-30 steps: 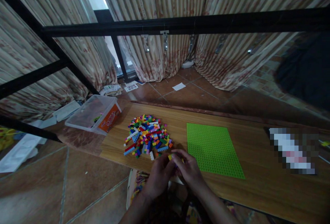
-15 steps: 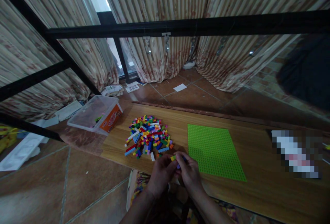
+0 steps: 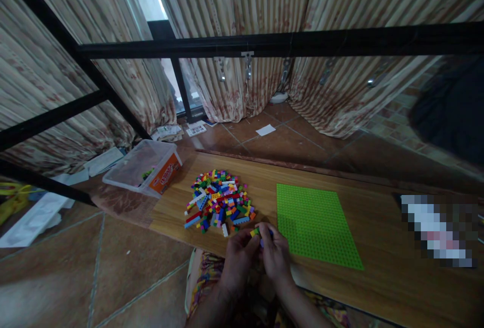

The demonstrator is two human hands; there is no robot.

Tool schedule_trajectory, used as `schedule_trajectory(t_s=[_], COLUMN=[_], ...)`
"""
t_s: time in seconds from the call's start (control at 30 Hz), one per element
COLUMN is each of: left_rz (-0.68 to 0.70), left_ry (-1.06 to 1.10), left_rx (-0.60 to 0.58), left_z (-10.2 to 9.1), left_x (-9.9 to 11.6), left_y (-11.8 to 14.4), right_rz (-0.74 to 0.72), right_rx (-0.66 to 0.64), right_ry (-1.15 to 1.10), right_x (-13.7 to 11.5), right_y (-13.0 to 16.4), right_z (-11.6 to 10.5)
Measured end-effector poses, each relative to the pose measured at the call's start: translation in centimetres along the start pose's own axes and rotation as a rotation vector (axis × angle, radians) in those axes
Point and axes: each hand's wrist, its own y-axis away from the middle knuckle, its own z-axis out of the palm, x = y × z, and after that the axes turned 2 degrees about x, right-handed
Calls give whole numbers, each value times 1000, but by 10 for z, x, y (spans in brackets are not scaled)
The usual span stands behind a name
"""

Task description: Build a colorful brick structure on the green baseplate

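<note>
Well left of the left hand [image 3: 238, 258] sat the clear bin [image 3: 165, 174], then the brick pile [image 3: 222, 200], heaped on the bench [image 3: 259, 174] just beyond; that hand and the right hand [image 3: 277, 255] pinched small bricks [image 3: 254, 233] between them, the green baseplate [image 3: 316, 226] lying right of both

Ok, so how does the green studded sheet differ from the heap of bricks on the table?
The green studded sheet is one flat piece, while the heap of bricks is many small pieces piled together. The sheet is green all over; the heap mixes red, blue, yellow, white and other colours. The sheet has straight edges, whereas the heap's outline is ragged. Both rest on the wooden table.
</note>
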Motion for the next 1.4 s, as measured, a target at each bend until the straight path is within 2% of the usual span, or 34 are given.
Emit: schedule_trajectory(t_s=[0.13, 0.3, 0.4, 0.5, 0.67, 0.77, 0.93, 1.17, 1.27, 1.4], left_rz=[35, 120, 124, 108, 134, 169, 247, 330, 358, 432], left_ry=[-14, -125, -137, -60, 29, 11, -135, -506, -539, -543], left_rx=[-8, -36, -58, -41, -22, 11, 66, 232, 251, 234], left_z=[-1, -2, -2, 1, 11, 14, 11, 1, 0, -5], left_x=[0, 11, 16, 16, 10, 6, 5, 12, 14, 18], left_y=[-2, -7, -9, -10, -10, -11, -14, -25, -28, -22], right_rz=[26, -88, -101, -105, -120, -132, -141, -304, -405, -498], right_rx=[-58, -127, -124, -127, -42, -64, -72, -58, -65, -108], right_ry=[14, 101, 116, 99, 67, 126, 189, 481, 548, 527], right_x=[-5, -11, -13, -15, -17, -16, -9, -4, -5, -4], right_y=[-4, -13, -17, -18, -20, -23, -33, -52, -55, -53], right_z=[-1, 3, 7, 8, 4, 1, 3, 10, 11, 10])
